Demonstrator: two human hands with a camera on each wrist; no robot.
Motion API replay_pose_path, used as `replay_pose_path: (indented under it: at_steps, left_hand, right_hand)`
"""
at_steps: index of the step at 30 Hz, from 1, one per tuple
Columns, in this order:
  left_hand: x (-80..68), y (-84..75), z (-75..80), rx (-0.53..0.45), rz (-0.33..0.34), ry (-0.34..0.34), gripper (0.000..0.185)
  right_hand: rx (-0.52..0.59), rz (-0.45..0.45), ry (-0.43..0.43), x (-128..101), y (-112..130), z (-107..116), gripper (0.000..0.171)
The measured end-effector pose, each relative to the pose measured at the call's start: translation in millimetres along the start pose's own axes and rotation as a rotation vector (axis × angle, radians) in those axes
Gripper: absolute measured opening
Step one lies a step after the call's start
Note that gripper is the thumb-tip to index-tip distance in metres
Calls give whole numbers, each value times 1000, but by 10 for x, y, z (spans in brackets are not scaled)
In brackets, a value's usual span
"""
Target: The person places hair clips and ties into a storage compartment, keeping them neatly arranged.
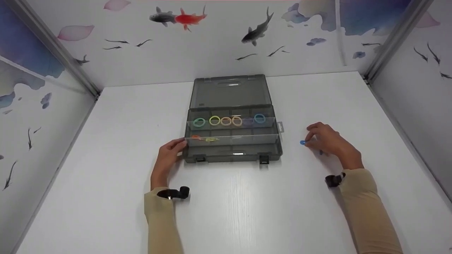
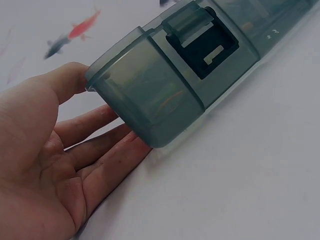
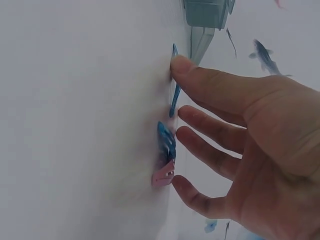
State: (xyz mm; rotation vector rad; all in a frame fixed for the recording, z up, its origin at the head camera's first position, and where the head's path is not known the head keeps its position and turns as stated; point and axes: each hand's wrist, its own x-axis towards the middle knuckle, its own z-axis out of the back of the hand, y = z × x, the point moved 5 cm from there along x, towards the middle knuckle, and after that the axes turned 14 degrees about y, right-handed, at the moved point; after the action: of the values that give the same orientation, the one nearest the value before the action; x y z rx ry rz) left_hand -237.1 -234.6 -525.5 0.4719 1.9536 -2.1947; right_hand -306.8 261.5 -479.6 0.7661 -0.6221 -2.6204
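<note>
A grey see-through organiser box (image 1: 233, 156) lies open at the table's middle, its lid flat behind it. Several coloured rings (image 1: 226, 121) sit in its back row; small orange and yellow pieces (image 1: 211, 139) lie in the front row. My left hand (image 1: 175, 147) rests with straight fingers against the box's front left corner (image 2: 150, 100), thumb at the rim. My right hand (image 1: 317, 139) is on the table to the right of the box. Its thumb touches a blue ring (image 3: 175, 97) that lies on the table. A blue clip (image 3: 166, 140) and a pink piece (image 3: 164, 176) lie under the spread fingers (image 3: 210, 150).
The box's front carries two dark latches (image 1: 264, 159), one close to my left hand (image 2: 202, 42). White walls with painted fish (image 1: 176, 17) enclose the white table (image 1: 106, 148) on three sides. Both forearms wear beige sleeves.
</note>
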Motion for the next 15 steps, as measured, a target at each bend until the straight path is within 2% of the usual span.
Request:
replay_pose_path:
  at_steps: [9, 15]
  left_hand:
    - [-13, 34, 6, -4, 7, -7, 47]
    - [-3, -6, 1, -16, -7, 6, 45]
  right_hand:
    - [-34, 18, -5, 11, 29, -24, 20]
    - [-51, 9, 9, 0, 12, -8, 18]
